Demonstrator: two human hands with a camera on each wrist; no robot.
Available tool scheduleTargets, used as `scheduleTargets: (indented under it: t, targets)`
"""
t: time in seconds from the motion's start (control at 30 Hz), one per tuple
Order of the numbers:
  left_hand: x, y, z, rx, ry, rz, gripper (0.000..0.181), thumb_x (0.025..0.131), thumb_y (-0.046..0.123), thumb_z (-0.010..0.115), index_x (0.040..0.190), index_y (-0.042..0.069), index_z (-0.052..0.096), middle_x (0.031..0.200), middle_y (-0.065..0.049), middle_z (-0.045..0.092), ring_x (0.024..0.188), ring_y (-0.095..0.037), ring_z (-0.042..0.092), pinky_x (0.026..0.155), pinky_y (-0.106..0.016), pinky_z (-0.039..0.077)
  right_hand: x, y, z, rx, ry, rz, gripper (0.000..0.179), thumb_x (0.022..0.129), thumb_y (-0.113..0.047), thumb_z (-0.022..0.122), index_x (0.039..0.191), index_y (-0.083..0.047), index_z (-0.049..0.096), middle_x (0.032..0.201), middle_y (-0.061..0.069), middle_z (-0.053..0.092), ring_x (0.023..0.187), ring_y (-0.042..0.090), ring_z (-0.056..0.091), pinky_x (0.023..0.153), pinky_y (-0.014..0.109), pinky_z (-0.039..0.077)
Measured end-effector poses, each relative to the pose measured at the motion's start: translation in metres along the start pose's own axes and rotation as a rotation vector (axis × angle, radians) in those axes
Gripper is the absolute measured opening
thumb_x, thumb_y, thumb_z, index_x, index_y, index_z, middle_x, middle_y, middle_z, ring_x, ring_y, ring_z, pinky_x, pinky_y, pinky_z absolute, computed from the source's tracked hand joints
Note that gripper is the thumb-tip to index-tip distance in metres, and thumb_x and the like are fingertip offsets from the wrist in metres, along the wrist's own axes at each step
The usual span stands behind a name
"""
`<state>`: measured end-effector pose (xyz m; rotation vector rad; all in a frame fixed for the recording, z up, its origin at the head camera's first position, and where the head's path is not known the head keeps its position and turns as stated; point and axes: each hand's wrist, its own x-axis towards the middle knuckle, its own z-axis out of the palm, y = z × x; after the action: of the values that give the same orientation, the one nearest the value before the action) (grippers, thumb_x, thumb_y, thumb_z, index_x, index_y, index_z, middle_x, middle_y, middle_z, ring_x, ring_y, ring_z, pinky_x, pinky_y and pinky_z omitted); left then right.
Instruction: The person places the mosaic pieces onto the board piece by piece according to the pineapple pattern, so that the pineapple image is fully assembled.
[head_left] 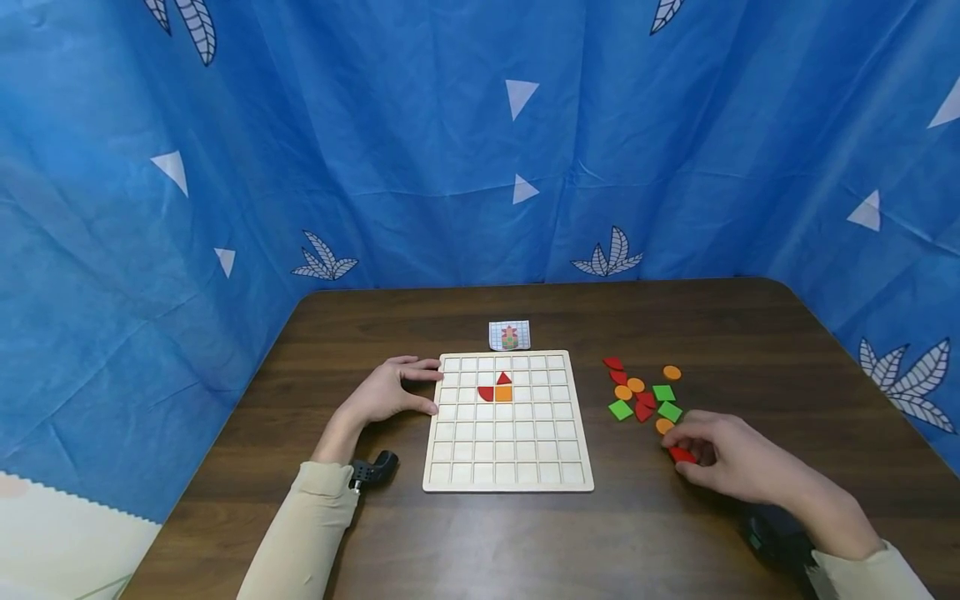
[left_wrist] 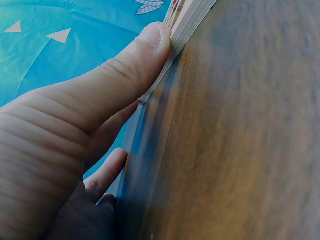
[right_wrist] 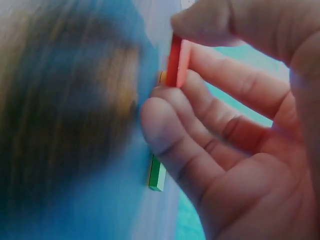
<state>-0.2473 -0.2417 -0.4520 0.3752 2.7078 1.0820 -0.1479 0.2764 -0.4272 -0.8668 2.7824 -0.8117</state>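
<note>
A wooden grid board lies on the dark table, with a red triangle, a red quarter piece and an orange square in its upper cells. My left hand rests at the board's left edge; its thumb presses against the board's rim. To the right of the board lies a loose pile of red, orange and green pieces. My right hand pinches a red piece just below the pile; the right wrist view shows that red piece between thumb and fingers.
A small pattern card lies just beyond the board. A green piece sits on the table under my right hand. Blue patterned cloth walls the table on three sides. Black wrist mounts sit at both sleeves.
</note>
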Motion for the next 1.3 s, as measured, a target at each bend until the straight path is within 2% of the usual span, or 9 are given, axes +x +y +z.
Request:
scheduleTargets:
  t: [0.23, 0.43, 0.6, 0.83, 0.97, 1.2, 1.3]
  targets:
    - [0.001, 0.0, -0.001, 0.0, 0.005, 0.006, 0.06, 0.073, 0.043, 0.093, 0.128, 0.027, 0.075, 0.15, 0.008, 0.059, 0.155, -0.032, 0.026, 0.125, -0.062, 0.024, 0.012, -0.006, -0.005, 0.018, 0.021, 0.024, 0.028, 0.087, -0.015, 0.083, 0.114, -0.013, 0.074, 0.084, -0.012, 0.059, 0.07, -0.001, 0.049, 0.056, 0.019, 0.045]
    - [0.0, 0.0, 0.0, -0.005, -0.001, 0.011, 0.06, 0.073, 0.043, 0.092, 0.128, 0.027, 0.075, 0.15, 0.007, 0.059, 0.155, -0.032, 0.026, 0.125, -0.063, 0.024, 0.025, -0.013, -0.005, 0.062, 0.032, 0.014, 0.021, 0.093, -0.017, 0.077, 0.114, -0.019, 0.076, 0.103, -0.006, 0.072, 0.074, 0.001, 0.051, 0.057, 0.02, 0.048]
    - [-0.001, 0.001, 0.0, -0.002, -0.005, 0.026, 0.06, 0.074, 0.042, 0.092, 0.128, 0.026, 0.075, 0.15, 0.007, 0.059, 0.155, -0.033, 0.027, 0.125, -0.062, 0.024, 0.038, -0.02, 0.0, 0.089, 0.063, 0.028, 0.017, 0.094, -0.017, 0.076, 0.111, -0.021, 0.077, 0.112, -0.002, 0.073, 0.083, 0.004, 0.056, 0.06, 0.021, 0.05]
    - [0.002, 0.002, 0.0, 0.007, -0.002, 0.023, 0.059, 0.074, 0.042, 0.092, 0.128, 0.028, 0.075, 0.15, 0.008, 0.059, 0.155, -0.032, 0.027, 0.125, -0.062, 0.025, 0.055, -0.027, 0.003, 0.14, 0.022, 0.035, 0.037, 0.088, -0.006, 0.08, 0.123, -0.01, 0.07, 0.121, 0.008, 0.067, 0.084, 0.006, 0.062, 0.071, 0.02, 0.059]
    - [0.001, 0.003, -0.001, 0.013, -0.003, 0.021, 0.059, 0.074, 0.042, 0.092, 0.128, 0.029, 0.075, 0.15, 0.008, 0.059, 0.155, -0.032, 0.027, 0.124, -0.063, 0.025, 0.064, -0.032, 0.007, 0.161, 0.005, 0.026, 0.039, 0.088, -0.004, 0.079, 0.126, -0.008, 0.068, 0.128, 0.01, 0.066, 0.089, 0.007, 0.064, 0.076, 0.021, 0.06]
    - [-0.001, 0.002, 0.0, 0.027, 0.006, 0.024, 0.058, 0.075, 0.042, 0.091, 0.128, 0.027, 0.075, 0.15, 0.007, 0.059, 0.154, -0.034, 0.028, 0.124, -0.063, 0.025, 0.09, -0.05, 0.011, 0.127, 0.015, 0.048, 0.039, 0.086, -0.009, 0.084, 0.122, -0.011, 0.071, 0.099, -0.002, 0.069, 0.082, 0.011, 0.062, 0.07, 0.021, 0.059]
    - [-0.001, 0.002, 0.001, 0.025, 0.003, 0.028, 0.058, 0.075, 0.042, 0.091, 0.128, 0.028, 0.075, 0.15, 0.007, 0.059, 0.154, -0.034, 0.028, 0.124, -0.063, 0.025, 0.102, -0.057, 0.013, 0.119, 0.029, 0.053, 0.036, 0.085, -0.008, 0.084, 0.119, -0.01, 0.073, 0.096, -0.001, 0.068, 0.079, 0.012, 0.061, 0.068, 0.021, 0.059]
